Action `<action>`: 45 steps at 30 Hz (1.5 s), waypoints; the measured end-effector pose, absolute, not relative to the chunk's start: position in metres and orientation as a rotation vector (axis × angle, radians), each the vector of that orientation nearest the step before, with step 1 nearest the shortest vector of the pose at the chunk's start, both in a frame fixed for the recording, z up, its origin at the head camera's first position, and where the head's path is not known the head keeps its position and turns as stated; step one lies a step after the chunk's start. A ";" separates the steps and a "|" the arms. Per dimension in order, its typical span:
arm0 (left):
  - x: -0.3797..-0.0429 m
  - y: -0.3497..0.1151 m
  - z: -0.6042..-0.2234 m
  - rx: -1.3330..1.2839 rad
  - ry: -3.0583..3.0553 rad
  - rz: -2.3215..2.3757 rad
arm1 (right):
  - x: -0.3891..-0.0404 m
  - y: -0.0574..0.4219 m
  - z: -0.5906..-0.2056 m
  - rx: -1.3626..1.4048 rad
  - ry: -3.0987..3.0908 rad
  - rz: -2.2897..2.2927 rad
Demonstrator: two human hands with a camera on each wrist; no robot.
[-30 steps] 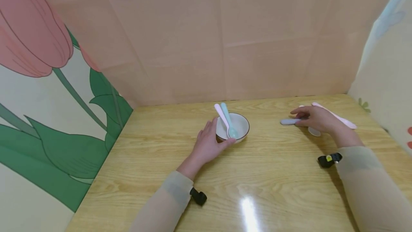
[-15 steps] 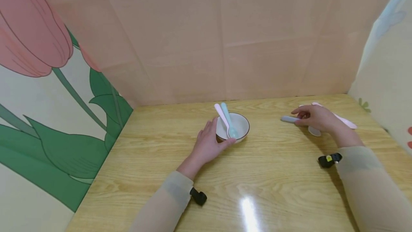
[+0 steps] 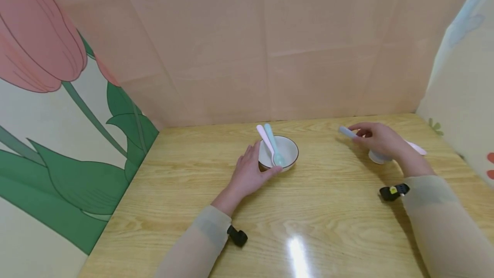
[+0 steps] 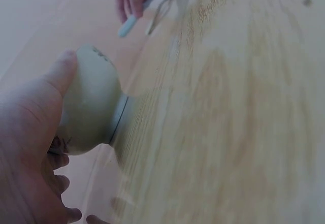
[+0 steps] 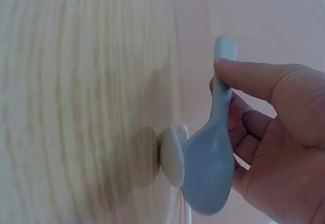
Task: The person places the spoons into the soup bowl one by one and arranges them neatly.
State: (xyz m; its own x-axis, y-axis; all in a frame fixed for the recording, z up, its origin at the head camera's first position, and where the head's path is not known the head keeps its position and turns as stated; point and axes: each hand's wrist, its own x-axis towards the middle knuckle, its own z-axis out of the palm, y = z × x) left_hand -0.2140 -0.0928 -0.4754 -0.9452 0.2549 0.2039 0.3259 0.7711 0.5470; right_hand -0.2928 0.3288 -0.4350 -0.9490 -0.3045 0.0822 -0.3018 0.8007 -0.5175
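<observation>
My left hand (image 3: 250,174) holds a small white bowl (image 3: 290,149) with a dark rim, thumb on the near side and fingers round the left. Inside the bowl lean a pink spoon (image 3: 265,139) and a light-blue spoon (image 3: 272,138), handles over the far rim. Off to the right, my right hand (image 3: 380,139) pinches a grey-blue spoon (image 5: 207,170) by its handle, tilted and raised off the table. Just behind its head, in the right wrist view, a pale spoon (image 5: 171,158) lies on the table. My left wrist view shows the bowl's outer wall (image 4: 94,99).
Another pink spoon (image 3: 417,147) lies on the table by my right wrist, mostly hidden by the hand. The wooden table (image 3: 324,209) ends at a peach backdrop (image 3: 266,55). Printed panels stand at the left (image 3: 77,175) and right (image 3: 467,98).
My right hand has lifted the grey-blue spoon from the table; its handle end now points up and away. The left hand and bowl stay in place.
</observation>
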 end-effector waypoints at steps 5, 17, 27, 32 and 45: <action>-0.214 -0.093 -0.474 -0.498 -2.799 -0.926 | -0.294 0.324 -0.432 -0.501 2.983 -0.882; -0.212 -0.093 -0.474 -0.502 -2.804 -0.942 | -0.290 0.308 -0.431 -0.455 2.950 -0.998; -0.209 -0.091 -0.474 -0.494 -2.814 -0.934 | -0.284 0.287 -0.426 -0.447 2.868 -1.217; -0.209 -0.091 -0.475 -0.493 -2.816 -0.934 | -0.283 0.280 -0.428 -0.426 2.842 -1.338; -0.213 -0.094 -0.474 -0.492 -2.793 -0.929 | -0.279 0.246 -0.419 -0.475 2.771 -1.565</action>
State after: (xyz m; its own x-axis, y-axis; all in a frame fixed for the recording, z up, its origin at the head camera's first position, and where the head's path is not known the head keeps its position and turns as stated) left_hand -0.2133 -0.0935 -0.4744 -0.9337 0.2578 0.2486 0.3554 0.7532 0.5535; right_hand -0.2786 0.2456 -0.4193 -0.9537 -0.2170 0.2084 -0.2905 0.4841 -0.8254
